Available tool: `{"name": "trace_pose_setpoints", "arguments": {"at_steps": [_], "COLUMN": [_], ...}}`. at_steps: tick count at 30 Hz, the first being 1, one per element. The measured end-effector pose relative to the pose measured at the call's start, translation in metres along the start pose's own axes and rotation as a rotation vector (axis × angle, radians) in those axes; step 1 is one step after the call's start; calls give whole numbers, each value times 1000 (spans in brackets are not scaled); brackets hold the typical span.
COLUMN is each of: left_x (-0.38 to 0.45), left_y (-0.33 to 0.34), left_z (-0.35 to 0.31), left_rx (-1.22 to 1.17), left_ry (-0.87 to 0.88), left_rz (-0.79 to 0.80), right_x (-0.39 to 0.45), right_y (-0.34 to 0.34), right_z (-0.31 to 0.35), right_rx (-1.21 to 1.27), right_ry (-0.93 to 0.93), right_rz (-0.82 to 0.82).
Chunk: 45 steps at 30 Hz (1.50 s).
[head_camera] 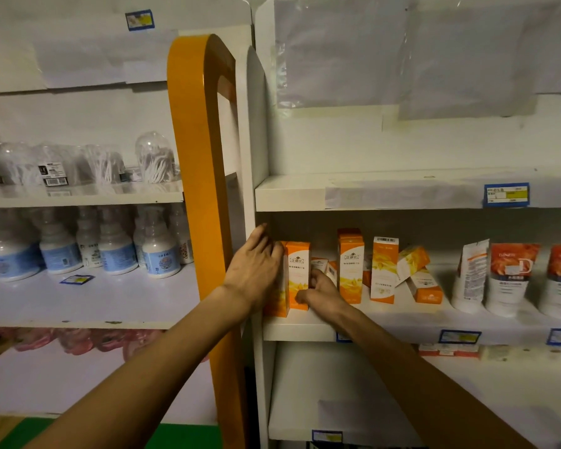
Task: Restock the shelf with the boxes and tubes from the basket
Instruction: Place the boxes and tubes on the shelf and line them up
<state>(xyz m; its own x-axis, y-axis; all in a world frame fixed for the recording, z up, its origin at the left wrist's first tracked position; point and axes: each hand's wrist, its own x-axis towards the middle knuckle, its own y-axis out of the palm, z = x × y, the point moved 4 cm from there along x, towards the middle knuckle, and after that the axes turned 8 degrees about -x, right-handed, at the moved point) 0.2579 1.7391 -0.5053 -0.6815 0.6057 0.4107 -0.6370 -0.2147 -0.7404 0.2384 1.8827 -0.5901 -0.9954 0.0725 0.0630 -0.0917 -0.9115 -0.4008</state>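
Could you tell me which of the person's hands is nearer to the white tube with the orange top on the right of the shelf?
The right hand: it rests among the orange boxes, left of the tube. The left hand is farther left, at the shelf's end.

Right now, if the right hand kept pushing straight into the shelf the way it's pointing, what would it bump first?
Probably the small orange-and-white boxes lying low behind the front row. The right hand points into the gap between two upright orange boxes, and its fingertips look nearly there, though depth is hard to judge.
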Motion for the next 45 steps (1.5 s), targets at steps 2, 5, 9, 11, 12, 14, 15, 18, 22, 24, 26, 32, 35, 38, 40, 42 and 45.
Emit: {"name": "trace_pose_setpoints", "arguments": {"at_steps": [2, 5, 9, 11, 12, 14, 15, 18, 22, 24, 26, 32, 35, 38, 40, 42, 45], "left_x": [0, -1, 1, 3, 4, 3, 2, -4, -10, -10, -8, -7, -6, -7, -7, -5, -4], "left_y": [-3, -6, -14, -18, -20, -20, -20, -20, -20, -21, -19, -13, -11, -9, -10, -10, -9], "left_z": [-1, -2, -5, -7, -7, -7, -6, -1, 2, 1, 0, 0, 0, 1, -1, -2, -3], "left_rx": [-9, -23, -88, -119, -132, -153, -162, -116, -71, -80, -92, -95, -74, -64, -100, -135, -154], "left_ry": [5, 7, 2, 4, 6, 7, 9, 15, 35, 33, 31, 41, 38, 35, 32, 24, 17], "left_rz": [-1, -13, -52, -49, -45, -45, -51, -72, -73, -68, -58, -46, -45, -51, -53, -55, -38], "right_x": [-1, -5, -14, -15, -16, -15, -14, -15, -17, -18, -19, -26, -38, -53, -60, -62, -59], "right_y": [1, 5, 2, -3, -6, -8, -9, -8, -9, -7, -6, -4, -11, -32, -46, -56, -56], "right_z": [1, 1, 0, -1, -2, -4, -5, -2, 1, 0, -1, -1, -3, -9, -15, -19, -24], "right_rx": [35, -58, -170, -170, -148, -97, -84, -93, -176, -221, -281, -369, -402, -314, -279, -301, -345], "right_ry": [-18, -98, -182, -185, -166, -127, -117, -151, -208, -225, -244, -272, -216, -189, -185, -169, -82], "right_rz": [-63, -143, -204, -212, -217, -220, -211, -172, -243, -281, -310, -320, -486, -743, -837, -885, -831]}}
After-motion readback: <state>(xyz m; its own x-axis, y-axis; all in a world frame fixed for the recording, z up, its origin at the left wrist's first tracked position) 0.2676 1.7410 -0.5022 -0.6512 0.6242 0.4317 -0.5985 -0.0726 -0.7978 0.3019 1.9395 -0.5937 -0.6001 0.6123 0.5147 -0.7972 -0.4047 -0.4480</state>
